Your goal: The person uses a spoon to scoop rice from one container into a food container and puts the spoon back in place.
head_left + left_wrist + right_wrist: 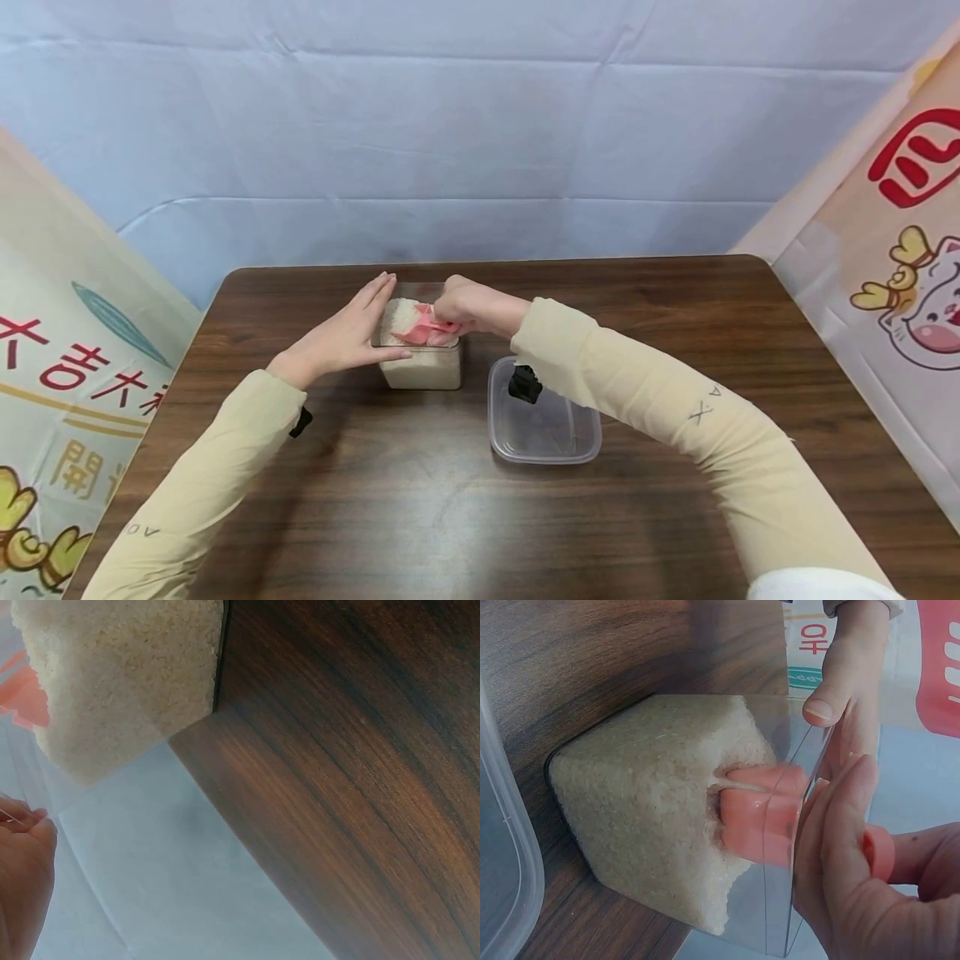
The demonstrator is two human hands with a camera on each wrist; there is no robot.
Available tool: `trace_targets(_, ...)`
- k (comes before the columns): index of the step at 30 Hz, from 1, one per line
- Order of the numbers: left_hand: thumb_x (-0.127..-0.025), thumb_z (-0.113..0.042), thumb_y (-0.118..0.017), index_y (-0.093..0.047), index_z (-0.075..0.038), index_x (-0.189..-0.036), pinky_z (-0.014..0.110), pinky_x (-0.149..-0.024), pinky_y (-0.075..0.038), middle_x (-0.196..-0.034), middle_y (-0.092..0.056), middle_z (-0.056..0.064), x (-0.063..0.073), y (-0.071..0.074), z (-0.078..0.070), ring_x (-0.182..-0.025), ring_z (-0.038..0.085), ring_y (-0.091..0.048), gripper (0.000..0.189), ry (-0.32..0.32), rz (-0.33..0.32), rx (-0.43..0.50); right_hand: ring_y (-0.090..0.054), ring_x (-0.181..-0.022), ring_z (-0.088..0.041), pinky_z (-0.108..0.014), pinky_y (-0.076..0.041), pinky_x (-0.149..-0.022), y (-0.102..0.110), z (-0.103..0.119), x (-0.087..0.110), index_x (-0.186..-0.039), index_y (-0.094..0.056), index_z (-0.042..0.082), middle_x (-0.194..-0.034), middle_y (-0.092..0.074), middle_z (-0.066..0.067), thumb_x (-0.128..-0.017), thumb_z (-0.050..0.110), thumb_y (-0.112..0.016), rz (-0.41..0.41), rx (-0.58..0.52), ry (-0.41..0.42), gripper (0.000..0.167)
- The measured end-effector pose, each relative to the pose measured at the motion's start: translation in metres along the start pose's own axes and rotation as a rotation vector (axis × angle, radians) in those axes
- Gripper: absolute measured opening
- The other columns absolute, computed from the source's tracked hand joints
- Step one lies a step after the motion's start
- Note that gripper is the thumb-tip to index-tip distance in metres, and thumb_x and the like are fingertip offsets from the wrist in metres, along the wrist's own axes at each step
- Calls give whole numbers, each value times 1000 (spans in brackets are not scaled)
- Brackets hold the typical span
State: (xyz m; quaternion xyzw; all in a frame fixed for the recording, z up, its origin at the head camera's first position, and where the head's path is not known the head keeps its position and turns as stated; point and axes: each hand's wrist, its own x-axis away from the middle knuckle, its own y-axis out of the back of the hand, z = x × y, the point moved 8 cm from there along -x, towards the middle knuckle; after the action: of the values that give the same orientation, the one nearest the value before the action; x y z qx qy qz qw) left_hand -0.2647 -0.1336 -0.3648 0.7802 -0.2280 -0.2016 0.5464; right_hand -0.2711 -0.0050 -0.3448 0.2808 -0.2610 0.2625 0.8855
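Pink scoop [761, 829] in rice [637, 802], tub [546, 459] partly behind sleeve [645, 387]

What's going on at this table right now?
A person is working with both hands at a clear box of rice. The right hand holds a pink scoop, its end dug partly into the rice. The left hand rests against the box's rim. A clear plastic container sits on the table to the right of the box, touched by neither hand.
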Motion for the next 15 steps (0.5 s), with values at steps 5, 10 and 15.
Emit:
trace_targets(5, -76, -60, -61, -7, 3, -145, 41, -108, -21, -151, -5, 16, -1, 0, 1, -139, 25, -5, 108, 4, 1, 4, -50, -43, -11, -19, -47, -49, 1, -1, 0, -68, -35, 2, -70, -38, -9, -85, -9, -38, -7, -41, 8, 21)
trace_targets(10, -76, -60, -61, -6, 3, -145, 42, -107, -21, -151, -4, 16, 0, -1, 1, -139, 25, -5, 108, 4, 4, 5, -52, -43, -11, -18, -48, -48, 2, -2, 0, -66, -36, 1, -67, -37, -8, -83, -10, -37, -16, -62, 17, 20)
trace_targets(15, -76, -61, -60, -5, 2, -145, 43, -107, -21, -151, -3, 15, 1, -1, 2, -139, 25, -4, 108, 8, 14, 15, -53, -43, -10, -18, -48, -48, 2, -2, 1, -72, -41, -2, -68, -41, -10, -86, -8, -39, -14, -69, 13, 15)
